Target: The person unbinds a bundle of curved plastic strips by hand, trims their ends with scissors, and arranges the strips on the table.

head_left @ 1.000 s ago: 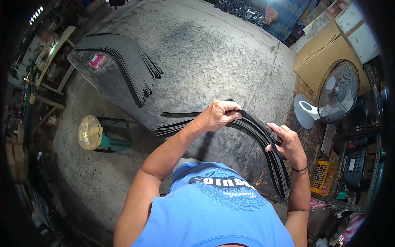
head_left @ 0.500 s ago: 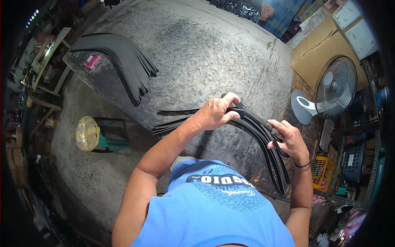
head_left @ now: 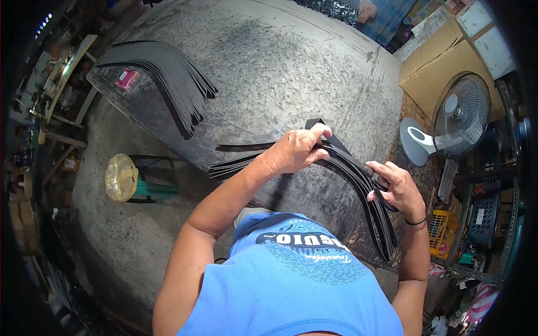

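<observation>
Several long, thin black strips (head_left: 358,193) lie stacked in a curved bundle near the table edge in front of me. My left hand (head_left: 297,151) is closed at the upper part of the bundle, thumb and fingers pinching a black strip (head_left: 338,147) whose bent end rises beyond the fingertips. That strip slants down toward my right hand (head_left: 400,190), whose curled thumb and fingers close around black material at the right side of the bundle. A dark curved piece shows under the right thumb; its exact shape is partly hidden by the fingers.
A second fanned stack of black strips (head_left: 168,73) lies at the table's far left, beside a small pink packet (head_left: 127,78). A grey fan (head_left: 451,109) and a cardboard box (head_left: 443,67) stand right. A stool (head_left: 121,177) with a tape-wrapped seat is left, by the table (head_left: 269,67).
The strip's end beyond my left hand has swung up and now stands out more as a bent loop. Both hands stay nearly in place, and the view has shifted slightly.
</observation>
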The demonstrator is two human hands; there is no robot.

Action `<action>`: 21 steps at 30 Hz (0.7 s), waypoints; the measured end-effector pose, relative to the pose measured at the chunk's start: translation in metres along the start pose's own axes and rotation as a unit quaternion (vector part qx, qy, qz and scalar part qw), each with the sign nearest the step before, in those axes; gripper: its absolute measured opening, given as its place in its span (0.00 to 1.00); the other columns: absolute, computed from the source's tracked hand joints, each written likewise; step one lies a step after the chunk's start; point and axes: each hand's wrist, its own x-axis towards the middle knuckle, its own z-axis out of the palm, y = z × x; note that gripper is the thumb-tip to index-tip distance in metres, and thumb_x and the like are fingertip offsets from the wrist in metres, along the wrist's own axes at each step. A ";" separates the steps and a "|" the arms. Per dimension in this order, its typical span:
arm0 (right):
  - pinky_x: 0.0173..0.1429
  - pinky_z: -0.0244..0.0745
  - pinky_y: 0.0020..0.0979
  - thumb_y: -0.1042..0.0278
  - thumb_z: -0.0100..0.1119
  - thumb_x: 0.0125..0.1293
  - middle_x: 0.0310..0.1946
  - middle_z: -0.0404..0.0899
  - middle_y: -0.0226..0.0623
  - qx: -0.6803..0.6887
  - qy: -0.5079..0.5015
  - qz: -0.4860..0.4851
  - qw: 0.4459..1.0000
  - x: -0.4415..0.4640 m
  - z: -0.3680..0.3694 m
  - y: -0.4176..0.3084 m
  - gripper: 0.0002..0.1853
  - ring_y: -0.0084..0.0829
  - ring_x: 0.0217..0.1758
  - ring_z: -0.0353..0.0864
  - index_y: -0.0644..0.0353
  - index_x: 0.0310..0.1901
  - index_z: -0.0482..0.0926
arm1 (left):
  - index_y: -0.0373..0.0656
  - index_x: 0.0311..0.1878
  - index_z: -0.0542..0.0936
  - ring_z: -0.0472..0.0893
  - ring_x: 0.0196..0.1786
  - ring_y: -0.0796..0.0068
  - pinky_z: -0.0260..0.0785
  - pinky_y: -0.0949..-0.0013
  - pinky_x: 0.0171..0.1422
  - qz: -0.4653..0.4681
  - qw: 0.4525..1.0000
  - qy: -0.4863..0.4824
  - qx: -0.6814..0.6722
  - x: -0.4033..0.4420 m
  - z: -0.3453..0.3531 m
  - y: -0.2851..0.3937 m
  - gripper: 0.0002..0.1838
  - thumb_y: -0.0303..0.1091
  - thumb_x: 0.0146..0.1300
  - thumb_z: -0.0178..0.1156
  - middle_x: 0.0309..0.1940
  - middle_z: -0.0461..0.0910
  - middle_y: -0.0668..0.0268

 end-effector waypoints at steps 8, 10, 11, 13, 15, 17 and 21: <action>0.35 0.72 0.35 0.51 0.77 0.45 0.31 0.75 0.40 0.022 0.032 -0.029 0.999 0.000 0.008 0.004 0.38 0.36 0.27 0.75 0.58 0.59 0.76 | 0.45 0.55 0.71 0.84 0.37 0.60 0.75 0.63 0.44 -0.011 0.999 0.032 -0.019 0.000 0.002 0.001 0.21 0.33 0.60 0.66 0.32 0.83 0.57; 0.36 0.72 0.35 0.53 0.77 0.45 0.32 0.76 0.40 0.026 0.037 -0.004 0.999 -0.002 0.011 0.002 0.37 0.36 0.28 0.75 0.59 0.58 0.77 | 0.44 0.55 0.72 0.84 0.35 0.63 0.74 0.65 0.43 0.007 0.998 0.051 -0.028 -0.001 0.003 -0.002 0.20 0.32 0.61 0.66 0.31 0.83 0.59; 0.37 0.72 0.34 0.52 0.77 0.45 0.33 0.77 0.40 0.042 0.070 0.019 0.997 -0.002 0.014 0.004 0.37 0.35 0.29 0.76 0.60 0.58 0.77 | 0.43 0.54 0.72 0.83 0.34 0.67 0.74 0.67 0.41 0.025 0.997 0.071 -0.036 -0.002 0.004 -0.004 0.18 0.31 0.62 0.65 0.30 0.82 0.60; 0.39 0.73 0.33 0.52 0.77 0.46 0.34 0.77 0.40 0.066 0.099 0.037 0.992 -0.005 0.021 0.008 0.37 0.34 0.31 0.77 0.61 0.57 0.77 | 0.42 0.53 0.73 0.81 0.32 0.72 0.73 0.69 0.40 0.046 0.990 0.118 -0.055 -0.005 0.004 -0.015 0.17 0.30 0.63 0.64 0.29 0.81 0.63; 0.43 0.74 0.31 0.50 0.77 0.46 0.37 0.79 0.40 0.102 0.150 0.039 0.983 -0.014 0.034 0.014 0.38 0.32 0.36 0.79 0.63 0.57 0.76 | 0.40 0.40 0.76 0.79 0.33 0.76 0.72 0.72 0.40 -0.036 0.970 0.179 -0.161 -0.019 -0.003 -0.022 0.07 0.29 0.63 0.64 0.31 0.80 0.63; 0.49 0.74 0.31 0.50 0.78 0.45 0.42 0.80 0.43 0.140 0.129 0.087 0.978 -0.029 0.051 0.021 0.40 0.35 0.44 0.80 0.67 0.57 0.75 | 0.40 0.38 0.77 0.76 0.33 0.82 0.70 0.74 0.38 -0.122 0.936 0.242 -0.226 -0.039 -0.012 -0.052 0.05 0.28 0.63 0.63 0.30 0.78 0.68; 0.55 0.74 0.31 0.54 0.78 0.46 0.48 0.80 0.46 0.206 0.144 0.153 0.956 -0.064 0.102 0.029 0.39 0.36 0.50 0.81 0.68 0.58 0.74 | 0.39 0.37 0.78 0.73 0.29 0.85 0.67 0.76 0.34 -0.184 0.952 0.210 -0.123 -0.117 -0.040 -0.135 0.04 0.28 0.61 0.61 0.27 0.77 0.72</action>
